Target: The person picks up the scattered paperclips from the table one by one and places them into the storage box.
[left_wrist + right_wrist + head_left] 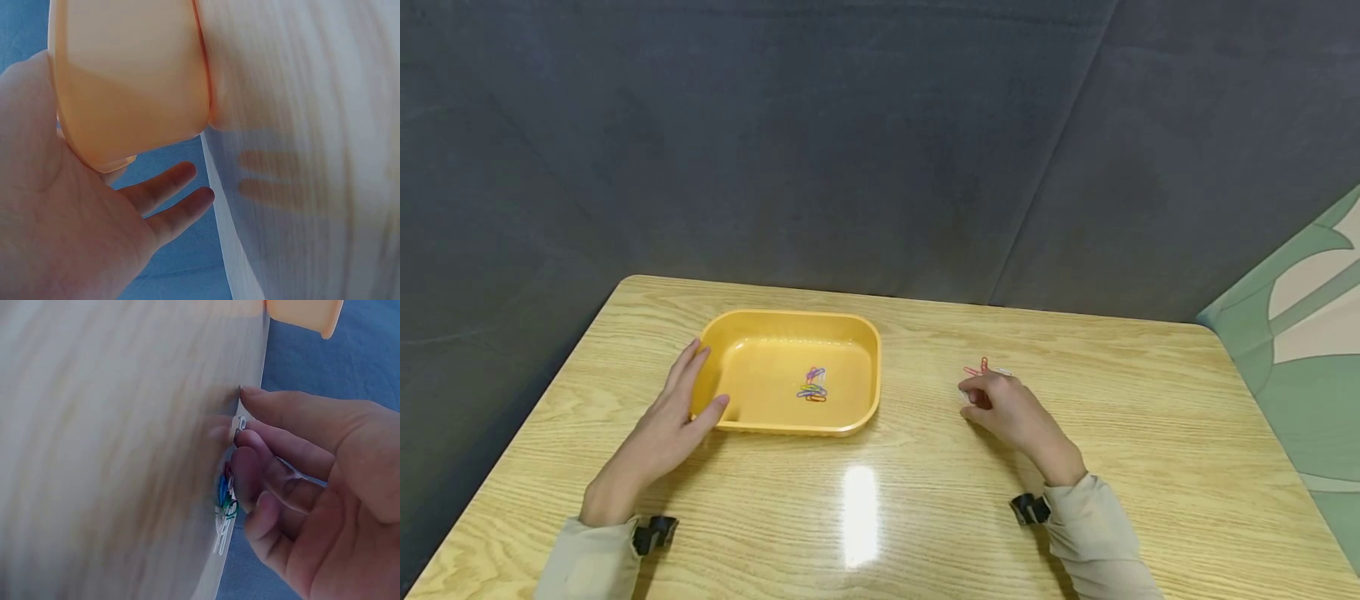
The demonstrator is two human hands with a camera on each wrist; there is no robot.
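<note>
The left hand [658, 433] rests at the near left corner of a yellow plastic tray [790, 431]. Its thumb reaches over the rim, and in the left wrist view its fingers [181, 215] stretch out straight and spread beside the outer wall. Several coloured paper clips [812, 387] lie inside the tray. At right, the right hand [1011, 417] is low over a small group of paper clips [984, 365] on the table, its fingers bent. Between its parted thumb and index tips shows a white paper clip [240, 422]. Blue, green and white paper clips [223, 512] lie under the other fingers.
The wood-grain table [925, 500] reaches to a dark cloth partition [850, 167] at the back. A green and beige patterned surface [1300, 358] stands along the right side. Both wrists carry small black camera mounts [1028, 508].
</note>
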